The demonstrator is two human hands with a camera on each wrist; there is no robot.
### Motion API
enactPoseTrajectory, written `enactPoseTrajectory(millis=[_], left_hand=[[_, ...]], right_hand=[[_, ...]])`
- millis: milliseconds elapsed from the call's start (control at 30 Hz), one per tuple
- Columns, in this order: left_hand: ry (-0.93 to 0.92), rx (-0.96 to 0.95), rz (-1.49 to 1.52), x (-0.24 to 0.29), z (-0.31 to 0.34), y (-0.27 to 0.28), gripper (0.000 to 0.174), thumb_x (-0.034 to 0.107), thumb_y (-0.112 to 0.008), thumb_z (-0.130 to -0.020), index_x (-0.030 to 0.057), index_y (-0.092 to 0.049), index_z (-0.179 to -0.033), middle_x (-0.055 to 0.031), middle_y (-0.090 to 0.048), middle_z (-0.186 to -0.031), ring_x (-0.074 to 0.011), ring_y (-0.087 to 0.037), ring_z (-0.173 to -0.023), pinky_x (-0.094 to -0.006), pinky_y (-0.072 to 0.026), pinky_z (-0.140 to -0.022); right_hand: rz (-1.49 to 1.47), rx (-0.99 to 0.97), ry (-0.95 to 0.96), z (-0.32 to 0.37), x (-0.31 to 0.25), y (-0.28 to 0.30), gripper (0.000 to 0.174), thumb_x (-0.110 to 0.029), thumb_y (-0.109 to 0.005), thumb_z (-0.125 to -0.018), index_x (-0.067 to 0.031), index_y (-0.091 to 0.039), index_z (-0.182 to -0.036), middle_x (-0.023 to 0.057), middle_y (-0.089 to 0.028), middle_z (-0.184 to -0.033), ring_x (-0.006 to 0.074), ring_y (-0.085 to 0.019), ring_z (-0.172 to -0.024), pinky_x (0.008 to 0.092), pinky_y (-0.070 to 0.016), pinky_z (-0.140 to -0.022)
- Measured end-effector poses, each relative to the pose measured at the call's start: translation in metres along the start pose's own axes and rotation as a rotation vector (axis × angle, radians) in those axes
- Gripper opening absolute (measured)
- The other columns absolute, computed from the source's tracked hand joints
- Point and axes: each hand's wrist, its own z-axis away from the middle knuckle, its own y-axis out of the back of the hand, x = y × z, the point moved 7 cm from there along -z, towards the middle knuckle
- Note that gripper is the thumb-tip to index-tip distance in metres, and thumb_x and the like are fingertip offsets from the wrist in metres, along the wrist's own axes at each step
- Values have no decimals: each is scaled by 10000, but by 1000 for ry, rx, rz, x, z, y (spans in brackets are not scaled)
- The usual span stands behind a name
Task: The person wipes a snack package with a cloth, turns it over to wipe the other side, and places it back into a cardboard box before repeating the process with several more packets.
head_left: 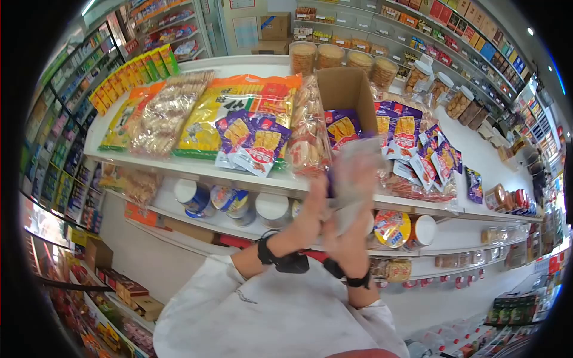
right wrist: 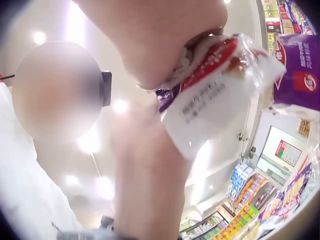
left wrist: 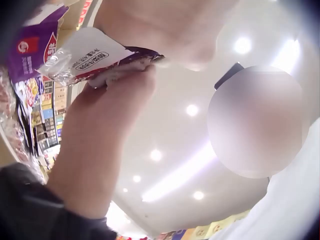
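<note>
In front of my body, both hands meet at a snack packet (right wrist: 210,107) with a pale back, dark print and red and purple edging. My right hand (head_left: 352,230) grips it, its fingers (right wrist: 172,60) curled at the crumpled side. My left hand (head_left: 304,221) is close beside the right, its fingertips at the packet's purple edge and partly hidden there. Motion blurs the hands and packet in the head view. Similar purple packets (head_left: 262,143) lie on bigger snack bags just beyond my hands, and more purple packets (head_left: 343,126) stand in an open cardboard box (head_left: 346,89).
A white shelf counter (head_left: 239,173) runs across in front of me. Large yellow bags (head_left: 239,110) lie left of the box; more purple packets (head_left: 436,158) are heaped to its right. Clear jars (head_left: 330,56) line the back, and tubs (head_left: 274,209) stand on the lower shelf.
</note>
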Motion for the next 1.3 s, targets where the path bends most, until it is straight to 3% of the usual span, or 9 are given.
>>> enactPoseTrajectory(millis=[100, 233, 367, 567, 667, 800, 900, 1133, 1300], left_hand=[[14, 169, -119, -42, 7, 27, 589, 399, -299, -1081, -5, -284, -1509, -138, -451, -1419, -213, -402, -1345, -313, -289, -1116], [4, 145, -158, -23, -4, 7, 515, 299, -402, -1072, -18, -349, -1474, -127, -475, -1407, -195, -387, -1354, -298, -293, -1111], [204, 173, 208, 1, -18, -10, 465, 252, -462, -1051, -46, -429, -1407, -168, -471, -1443, -230, -325, -1419, -325, -260, -1136], [-185, 193, -300, 21, -43, 18, 429, 95, -524, -984, -23, -446, -1390, -169, -482, -1435, -292, -358, -1417, -404, -235, -1165], [-180, 116, -230, 14, -34, 3, 489, 174, -481, -1022, -28, -356, -1449, -189, -444, -1456, -278, -351, -1416, -397, -249, -1164], [-30, 8, -22, -2, -11, -20, 558, 282, -524, -1022, -33, -335, -1442, -129, -511, -1361, -181, -492, -1221, -318, -391, -1034], [222, 55, 197, -17, -8, -20, 538, 290, -511, -1030, -27, -349, -1433, -122, -527, -1344, -151, -484, -1199, -311, -393, -1013], [123, 135, 230, 1, -6, -4, 443, 250, -456, -1042, -65, -460, -1352, -132, -602, -1266, -187, -589, -1100, -307, -438, -973], [-2, 33, -125, 23, -29, 13, 424, 220, -428, -1034, -68, -480, -1340, -187, -535, -1351, -246, -494, -1266, -362, -361, -1077]], right_hand=[[158, -245, 154, 5, -20, -18, 579, -230, -550, -860, -22, -513, -1399, 222, -359, -1532, 440, -275, -1436, 543, -170, -1176], [-17, 124, 13, -13, 7, 17, 568, -203, -582, -858, -5, -517, -1387, 233, -407, -1498, 378, -304, -1441, 493, -248, -1153], [-573, 294, -761, 24, 65, 40, 302, -150, -624, -906, 14, -615, -1160, 142, -650, -1081, 160, -622, -974, 289, -496, -784], [-247, 134, -323, 34, 50, 42, 158, -77, -731, -829, -6, -600, -880, 9, -635, -748, 113, -587, -706, 269, -473, -653], [-75, 141, -392, 36, 54, 46, 348, -82, -648, -862, 21, -589, -1189, 166, -619, -1159, 256, -611, -1036, 344, -479, -874], [-8, -86, 88, 6, -1, 20, 652, -99, -589, -856, 33, -386, -1461, 247, -305, -1549, 395, -292, -1443, 446, -271, -1148], [99, -118, -13, 8, 15, 24, 726, -127, -568, -846, 45, -296, -1497, 243, -201, -1596, 417, -128, -1491, 474, -150, -1188], [-226, 65, -192, 15, 31, 43, 776, -66, -637, -847, 61, -243, -1503, 242, -447, -1412, 324, -480, -1263, 411, -353, -1074], [-182, 39, -421, 69, 66, 45, 535, -56, -703, -833, 29, -511, -1325, 134, -682, -1094, 219, -665, -976, 329, -502, -870]])
